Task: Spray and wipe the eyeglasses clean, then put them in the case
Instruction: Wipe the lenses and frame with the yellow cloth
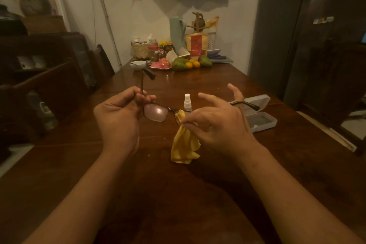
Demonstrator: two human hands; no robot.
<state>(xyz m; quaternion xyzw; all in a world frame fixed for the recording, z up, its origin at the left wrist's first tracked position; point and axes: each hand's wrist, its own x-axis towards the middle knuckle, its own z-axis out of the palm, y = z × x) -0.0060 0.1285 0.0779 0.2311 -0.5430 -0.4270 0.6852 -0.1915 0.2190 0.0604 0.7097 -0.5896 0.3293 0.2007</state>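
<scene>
Eyeglasses [155, 112] in left hand [118, 119], cloth [184, 144] pinched

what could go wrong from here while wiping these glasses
1. The left hand grips the thin brown-framed eyeglasses at one corner only, so wiping pressure might twist the frame.
2. The small clear spray bottle with a white cap stands just behind the right hand; a sweep could tip it.
3. The yellow cloth hangs toward the wooden table and may pick up grit.
</scene>
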